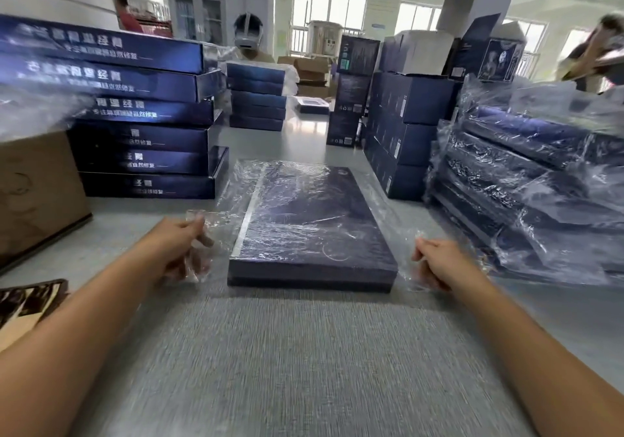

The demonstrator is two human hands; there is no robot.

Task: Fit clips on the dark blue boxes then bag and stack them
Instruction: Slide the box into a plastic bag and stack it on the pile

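A dark blue box (312, 227) lies flat on the grey table (287, 352), centred in front of the person, inside a clear plastic bag (236, 183) whose open end faces the near edge. The left hand (180, 249) pinches the bag's left edge with curled fingers; the right hand (435, 262) grips the bag's right edge, fingers curled round the film. Both hands sit just beside the box's near corners. Motion blur obscures the fingertips, so the exact pinch points appear uncertain. A stack of unbagged blue boxes (141, 139) stands at far left, beside a brown carton (37, 193). A pile of bagged boxes (526, 193) stands at right, well apart from the left stack
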